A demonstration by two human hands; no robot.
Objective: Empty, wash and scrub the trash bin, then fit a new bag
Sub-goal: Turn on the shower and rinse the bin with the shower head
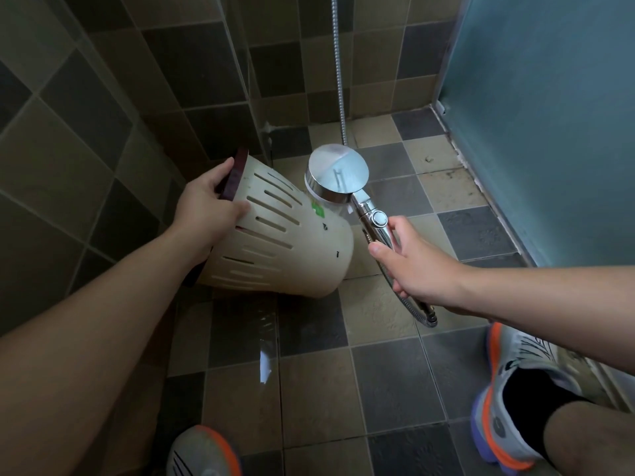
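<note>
Two shoes (515, 400) stand nearest on the wet tiled floor (378, 389). Beyond, the right hand (410, 266) grips the shower head (338, 175) by its handle; the left hand (208, 201) clasps the dark rim of the trash bin (285, 245), tipped on its side. Slotted, thin-walled plastic: likely light, stiff, slippery when wet; the rim offers the best hold.

Interior of cream slotted plastic bin (285, 242): hidden, mouth faces away | flexible metal shower hose (340, 80): cut at top edge | grey-orange sneakers (202, 453): cropped at bottom edge
</note>
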